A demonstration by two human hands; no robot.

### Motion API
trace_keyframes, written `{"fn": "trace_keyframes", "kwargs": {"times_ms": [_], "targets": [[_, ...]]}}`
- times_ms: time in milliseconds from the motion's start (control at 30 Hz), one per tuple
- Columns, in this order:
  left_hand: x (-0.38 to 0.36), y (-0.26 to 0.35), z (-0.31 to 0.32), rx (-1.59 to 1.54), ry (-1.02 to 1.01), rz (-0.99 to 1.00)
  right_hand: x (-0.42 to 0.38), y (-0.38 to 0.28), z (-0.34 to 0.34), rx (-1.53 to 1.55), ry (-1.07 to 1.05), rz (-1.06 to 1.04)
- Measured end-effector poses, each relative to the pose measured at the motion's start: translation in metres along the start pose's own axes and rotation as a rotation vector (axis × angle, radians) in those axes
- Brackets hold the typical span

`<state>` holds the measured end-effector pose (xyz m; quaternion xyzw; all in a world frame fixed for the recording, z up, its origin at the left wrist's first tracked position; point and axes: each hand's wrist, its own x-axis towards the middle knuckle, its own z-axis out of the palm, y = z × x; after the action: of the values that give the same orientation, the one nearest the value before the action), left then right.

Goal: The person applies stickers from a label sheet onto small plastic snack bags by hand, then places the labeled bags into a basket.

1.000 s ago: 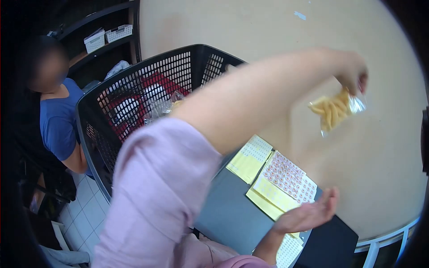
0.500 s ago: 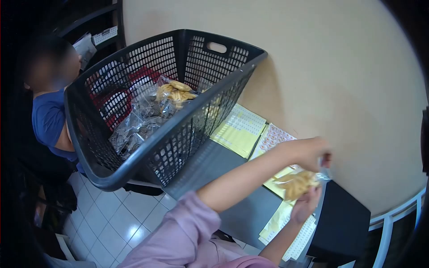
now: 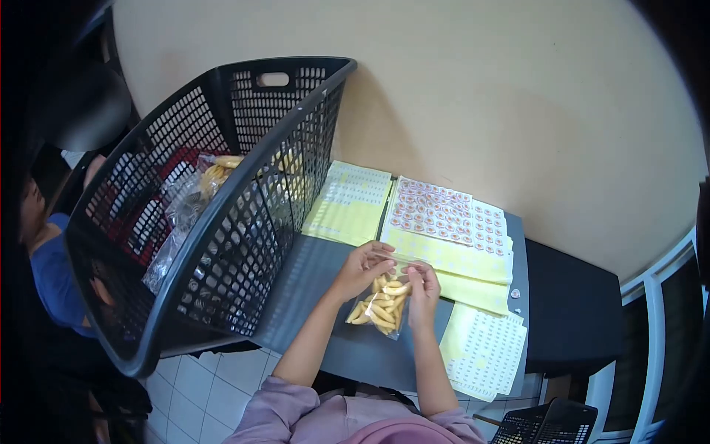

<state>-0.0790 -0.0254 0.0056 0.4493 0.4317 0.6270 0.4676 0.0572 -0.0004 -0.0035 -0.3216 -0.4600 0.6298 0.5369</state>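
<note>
A clear plastic bag of yellow, curved snack pieces (image 3: pixel 381 305) hangs between my two hands above the grey table. At the left of its top edge, my left hand (image 3: pixel 360 271) has its fingers closed on the plastic. My right hand (image 3: pixel 423 293) grips the right side of the bag's top with thumb and fingers. The top strip of the bag stretches flat between them, and the snacks sit in its lower part. Behind the bag lie sheets of round stickers (image 3: pixel 433 211) on yellow backing paper (image 3: pixel 473 288).
A large black plastic basket (image 3: pixel 255 163) stands at the left, holding more bagged snacks (image 3: pixel 214 176). Label sheets (image 3: pixel 347 200) lie beside it, others (image 3: pixel 484 351) at the right. A person in a blue sleeve (image 3: pixel 55 274) is beyond the basket. A black crate (image 3: pixel 547 423) sits low right.
My view has shifted to the right. The bag has turned from tilted to hanging upright, closer to my body. My left hand has come down from above it, and both hands now hold its top edge.
</note>
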Motion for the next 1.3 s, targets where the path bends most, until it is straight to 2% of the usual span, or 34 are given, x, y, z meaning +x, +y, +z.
{"fn": "trace_keyframes", "kwargs": {"times_ms": [133, 200, 300, 500, 700, 800, 867, 1100, 1300], "targets": [[0.011, -0.021, -0.011, 0.029, 0.042, -0.028, 0.016, 0.015, 0.005, 0.003, -0.001, -0.005], [0.013, -0.027, -0.013, 0.024, 0.048, -0.032, 0.021, 0.019, 0.003, -0.202, -0.017, -0.050], [0.013, -0.033, -0.009, 0.016, 0.072, -0.017, 0.024, 0.023, 0.002, -0.235, -0.019, -0.042], [0.009, -0.033, -0.001, 0.025, 0.072, -0.013, 0.023, 0.012, -0.003, -0.118, -0.095, 0.009], [0.001, -0.025, 0.007, -0.043, 0.075, -0.014, 0.016, 0.011, -0.005, -0.170, -0.081, 0.034], [-0.001, -0.023, 0.007, -0.022, 0.075, 0.026, 0.013, 0.009, -0.005, -0.199, -0.087, -0.051], [-0.002, -0.022, 0.005, 0.059, 0.073, 0.186, 0.011, 0.003, -0.004, -0.212, -0.107, -0.059], [-0.007, -0.015, 0.006, 0.047, 0.045, 0.182, 0.007, -0.005, -0.004, -0.253, -0.156, -0.088], [-0.009, -0.011, 0.005, 0.081, 0.040, 0.258, 0.005, -0.005, -0.002, -0.316, -0.161, -0.166]]}}
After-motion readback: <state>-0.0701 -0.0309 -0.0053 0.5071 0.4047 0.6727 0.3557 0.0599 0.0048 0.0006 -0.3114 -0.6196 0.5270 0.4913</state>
